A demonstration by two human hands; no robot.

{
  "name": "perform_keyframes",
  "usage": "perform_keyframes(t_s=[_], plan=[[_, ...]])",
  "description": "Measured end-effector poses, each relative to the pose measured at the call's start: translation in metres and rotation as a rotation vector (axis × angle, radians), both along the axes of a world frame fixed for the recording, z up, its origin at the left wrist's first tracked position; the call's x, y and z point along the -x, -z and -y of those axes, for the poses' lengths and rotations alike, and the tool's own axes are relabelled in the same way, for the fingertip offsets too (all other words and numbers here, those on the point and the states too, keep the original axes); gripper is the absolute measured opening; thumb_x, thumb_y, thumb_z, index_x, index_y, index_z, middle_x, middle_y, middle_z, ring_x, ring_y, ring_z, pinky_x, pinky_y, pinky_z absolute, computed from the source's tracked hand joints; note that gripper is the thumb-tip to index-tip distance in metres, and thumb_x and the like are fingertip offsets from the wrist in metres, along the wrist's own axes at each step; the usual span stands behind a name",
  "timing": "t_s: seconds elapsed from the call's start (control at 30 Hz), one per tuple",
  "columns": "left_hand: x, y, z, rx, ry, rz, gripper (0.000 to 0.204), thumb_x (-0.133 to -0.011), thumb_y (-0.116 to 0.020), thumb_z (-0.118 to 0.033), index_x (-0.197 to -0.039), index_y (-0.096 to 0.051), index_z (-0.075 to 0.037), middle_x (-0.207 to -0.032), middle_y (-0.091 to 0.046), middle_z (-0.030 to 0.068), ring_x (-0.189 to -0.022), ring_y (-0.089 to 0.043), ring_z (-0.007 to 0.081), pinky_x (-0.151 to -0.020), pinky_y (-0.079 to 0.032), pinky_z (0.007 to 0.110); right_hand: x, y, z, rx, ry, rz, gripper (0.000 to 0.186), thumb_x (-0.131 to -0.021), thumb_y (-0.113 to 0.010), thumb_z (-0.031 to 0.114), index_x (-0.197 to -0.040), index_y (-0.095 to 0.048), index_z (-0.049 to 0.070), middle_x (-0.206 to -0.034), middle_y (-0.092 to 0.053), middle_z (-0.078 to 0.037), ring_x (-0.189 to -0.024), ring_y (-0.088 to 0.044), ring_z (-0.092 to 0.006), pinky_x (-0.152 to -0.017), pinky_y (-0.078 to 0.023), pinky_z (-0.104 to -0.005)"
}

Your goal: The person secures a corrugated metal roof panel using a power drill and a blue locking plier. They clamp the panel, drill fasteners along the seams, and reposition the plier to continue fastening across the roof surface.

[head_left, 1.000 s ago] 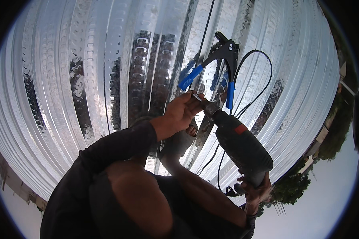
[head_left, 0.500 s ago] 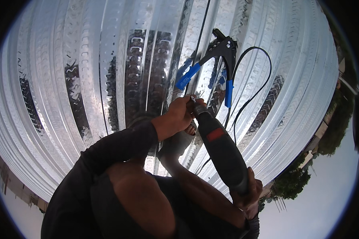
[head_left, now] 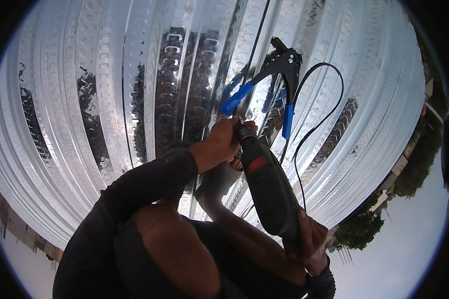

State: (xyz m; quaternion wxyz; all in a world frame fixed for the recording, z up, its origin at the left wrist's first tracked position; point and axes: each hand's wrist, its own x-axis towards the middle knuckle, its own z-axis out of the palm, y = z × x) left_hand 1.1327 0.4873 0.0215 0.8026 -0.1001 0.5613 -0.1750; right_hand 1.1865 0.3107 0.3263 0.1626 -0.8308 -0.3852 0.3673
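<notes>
The drill (head_left: 270, 194) has swung leftward, and now its chuck (head_left: 246, 132) sits right at the left grip (head_left: 220, 141): both hands seem to be working one tool! The right grip (head_left: 308, 240) wraps round the drill's rear end; the left curls by the chuck, whether clamped I can't tell. Just beyond, the riveter (head_left: 287, 67) lies splayed on ribbed sheets (head_left: 379, 119).

the ribbed sheet (head_left: 379, 124) is bright metal, glossy to mirror-like, with rough embossed bands beside smooth strips. the drill (head_left: 272, 192) has a dark, matt, plastic-looking casing; its chuck (head_left: 246, 132) is dull metal. the hand riveter (head_left: 279, 65) has a smooth black body and blue plastic grips (head_left: 238, 98). the sleeve (head_left: 144, 182) is matt cloth.
</notes>
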Motion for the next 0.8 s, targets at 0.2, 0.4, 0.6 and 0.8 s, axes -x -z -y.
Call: perform_keyframes(t_s=[0.2,0.4,0.6,0.8], plan=[[-0.004,-0.003,-0.004,0.014,0.034,0.02,0.025,-0.108,-0.038,-0.02,-0.116,-0.05,0.0,-0.101,-0.069,0.0264,-0.09,-0.066,0.0376,-0.087,-0.054,0.049,-0.017,-0.008,-0.013,0.029,-0.051,-0.059,0.077,-0.087,-0.07,0.018,-0.149,-0.034,-0.01,-0.113,-0.064,-0.034,-0.087,-0.071,-0.0436,-0.069,-0.058,-0.0466],[-0.002,0.001,-0.007,0.043,0.056,0.012,0.027,-0.109,-0.041,-0.024,-0.113,-0.056,-0.002,-0.103,-0.069,0.0213,-0.09,-0.068,0.0306,-0.085,-0.056,0.043,-0.028,-0.008,-0.017,0.07,-0.071,-0.144,0.075,-0.092,-0.068,0.028,-0.152,-0.036,-0.004,-0.127,-0.057,-0.04,-0.096,-0.071,-0.0451,-0.067,-0.058,-0.0434],[0.0,-0.086,-0.032,0.073,0.302,0.052,0.033,-0.106,-0.051,-0.041,-0.114,-0.064,-0.011,-0.104,-0.071,0.0065,-0.089,-0.068,0.0197,-0.083,-0.055,0.035,-0.037,-0.005,-0.025,0.056,-0.151,-0.053,0.065,-0.095,-0.064,0.026,-0.147,-0.043,-0.007,-0.12,-0.059,-0.041,-0.091,-0.072,-0.0423,-0.062,-0.055,-0.0379],[-0.042,-0.16,-0.05,-0.055,0.734,0.229,0.028,-0.099,-0.064,-0.032,-0.114,-0.065,-0.009,-0.098,-0.069,0.0052,-0.089,-0.068,0.0165,-0.08,-0.055,0.032,-0.039,-0.005,-0.036,0.08,-0.205,0.017,0.055,-0.093,-0.063,0.019,-0.141,-0.051,-0.007,-0.112,-0.062,-0.038,-0.087,-0.071,-0.0378,-0.058,-0.052,-0.0337]])
